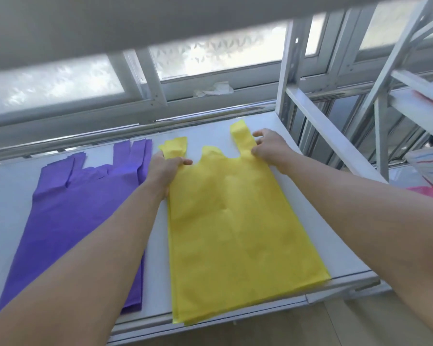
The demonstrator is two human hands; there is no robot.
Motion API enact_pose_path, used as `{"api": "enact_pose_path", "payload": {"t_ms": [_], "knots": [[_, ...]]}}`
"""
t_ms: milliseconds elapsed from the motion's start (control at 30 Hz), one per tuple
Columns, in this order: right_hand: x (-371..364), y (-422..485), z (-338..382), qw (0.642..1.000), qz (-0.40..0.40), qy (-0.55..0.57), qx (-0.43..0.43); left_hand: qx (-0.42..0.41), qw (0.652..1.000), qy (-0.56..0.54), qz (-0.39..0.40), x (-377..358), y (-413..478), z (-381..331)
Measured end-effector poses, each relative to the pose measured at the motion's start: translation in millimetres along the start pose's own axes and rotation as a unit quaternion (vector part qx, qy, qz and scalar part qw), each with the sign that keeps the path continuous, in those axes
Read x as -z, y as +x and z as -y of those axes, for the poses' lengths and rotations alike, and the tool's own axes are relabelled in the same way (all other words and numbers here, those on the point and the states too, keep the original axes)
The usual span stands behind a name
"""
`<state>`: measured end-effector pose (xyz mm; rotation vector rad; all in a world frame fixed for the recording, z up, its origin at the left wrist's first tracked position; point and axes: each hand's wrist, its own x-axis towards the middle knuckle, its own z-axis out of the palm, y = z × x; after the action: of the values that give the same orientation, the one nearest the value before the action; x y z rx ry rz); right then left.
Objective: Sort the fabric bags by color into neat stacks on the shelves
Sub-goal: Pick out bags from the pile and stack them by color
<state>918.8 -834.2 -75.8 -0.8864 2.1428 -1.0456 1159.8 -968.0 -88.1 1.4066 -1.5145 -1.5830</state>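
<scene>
A stack of yellow fabric bags (238, 226) lies flat on the white shelf (158, 258), handles pointing toward the window. My left hand (164, 171) holds the left handle at its base, where the handle is folded over. My right hand (269, 148) pinches the base of the right handle between thumb and fingers. A stack of purple fabric bags (80, 216) lies flat to the left of the yellow one, partly hidden under my left forearm.
The shelf above (135, 21) hangs low over the view. White uprights and braces (323, 136) stand at the right end. A neighbouring rack at far right carries pink bags (428, 192). A crumpled white cloth (215, 89) lies on the window sill behind.
</scene>
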Motion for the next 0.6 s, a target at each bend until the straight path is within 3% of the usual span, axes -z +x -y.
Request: {"api": "enact_pose_path", "payload": {"t_ms": [133,267,433,600], "knots": [[2,-1,-4,0.999,-0.045,-0.014,0.021,-0.061,0.998,-0.001,-0.008,0,3,-8],[-2,-1,-9,0.997,-0.021,-0.057,0.037,-0.144,0.978,0.142,-0.045,8,12,6],[-7,-36,-7,0.982,-0.022,-0.187,0.02,-0.106,0.955,0.224,-0.166,6,-5,24],[8,-135,-35,0.971,-0.016,-0.237,-0.031,-0.05,0.957,0.255,-0.126,6,-111,54]]}}
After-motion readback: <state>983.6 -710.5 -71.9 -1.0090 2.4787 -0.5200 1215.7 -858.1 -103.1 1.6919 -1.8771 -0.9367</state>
